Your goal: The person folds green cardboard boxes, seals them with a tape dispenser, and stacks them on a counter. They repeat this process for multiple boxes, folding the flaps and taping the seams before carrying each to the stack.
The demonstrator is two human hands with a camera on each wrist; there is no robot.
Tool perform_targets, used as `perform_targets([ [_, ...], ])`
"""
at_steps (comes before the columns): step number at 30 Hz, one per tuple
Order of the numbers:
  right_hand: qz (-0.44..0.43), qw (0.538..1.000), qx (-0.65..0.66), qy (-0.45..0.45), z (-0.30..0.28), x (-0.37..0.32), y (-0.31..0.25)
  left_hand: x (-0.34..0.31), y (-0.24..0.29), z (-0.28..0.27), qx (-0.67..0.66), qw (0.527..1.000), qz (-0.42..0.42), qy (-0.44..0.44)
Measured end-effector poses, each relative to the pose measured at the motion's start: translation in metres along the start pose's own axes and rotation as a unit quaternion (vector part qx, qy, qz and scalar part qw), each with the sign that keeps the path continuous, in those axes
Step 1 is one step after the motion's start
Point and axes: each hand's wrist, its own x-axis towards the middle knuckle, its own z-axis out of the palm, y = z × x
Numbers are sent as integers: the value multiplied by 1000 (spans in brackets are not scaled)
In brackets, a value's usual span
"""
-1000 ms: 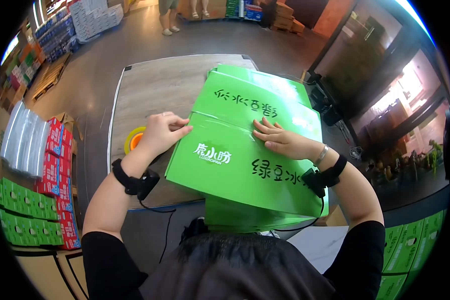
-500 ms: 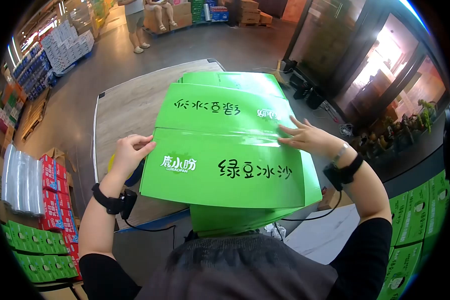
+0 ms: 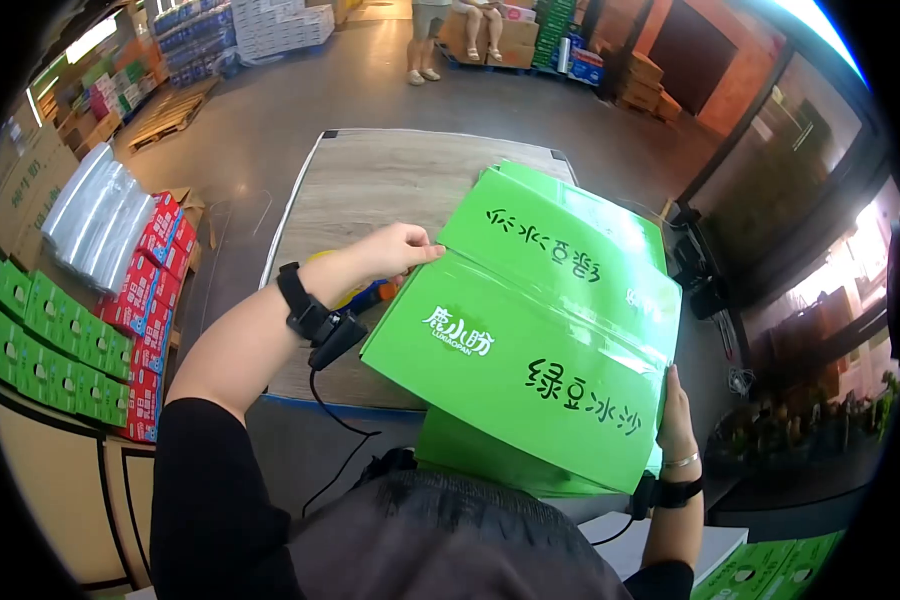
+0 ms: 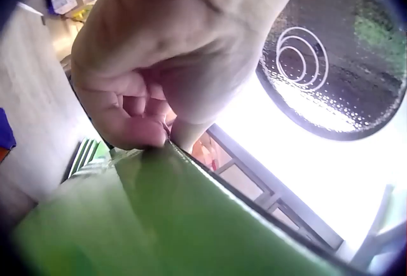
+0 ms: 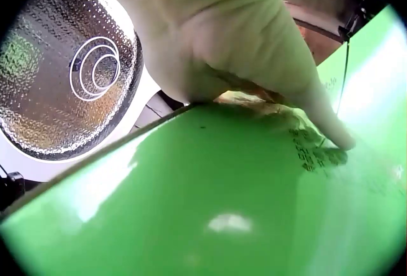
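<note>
While the left hand [image 3: 395,250] is pinching the green box [image 3: 500,350] at its left edge, beside the seam, the right hand [image 3: 677,425] is lying against the box's right side, its fingers extended and touching the board without clasping it. The box is lying over the right part of the table [image 3: 390,180], seam uppermost, its lower end reaching past the table's near edge. A clear strip [image 3: 570,315] is shining along the seam. Near the table's left edge, a yellow, orange and blue object [image 3: 370,297] is sitting beside the left hand, partly hidden by the arm.
</note>
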Motion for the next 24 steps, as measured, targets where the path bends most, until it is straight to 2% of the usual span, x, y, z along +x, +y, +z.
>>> perform_targets([
  [3,-17,1000,-15,13,3,2,4,9,-18,9,-11,999,30,20],
  [6,2,1000,16,18,-2,5,7,20,-36,18,1,991,118,60],
  [9,23,995,91,18,16,-4,-11,5,10,4,-79,993,-65,-61],
  [10,31,993,117,13,19,-4,-15,8,17,4,-7,998,-52,-45],
  [11,20,999,21,16,5,5,1,9,21,7,64,997,-42,-30],
  [12,19,1000,17,15,5,3,2,9,23,10,134,990,-35,-14],
  [15,10,1000,7,10,6,5,1,16,4,10,21,1000,-7,-14],
  [17,-3,1000,6,6,7,3,5,23,-7,7,-107,992,-46,-43],
  [21,13,998,20,50,22,-10,-9,29,-25,-3,-356,924,-77,-117],
  [24,-5,999,-31,42,11,1,2,24,-10,2,-206,971,-93,-83],
])
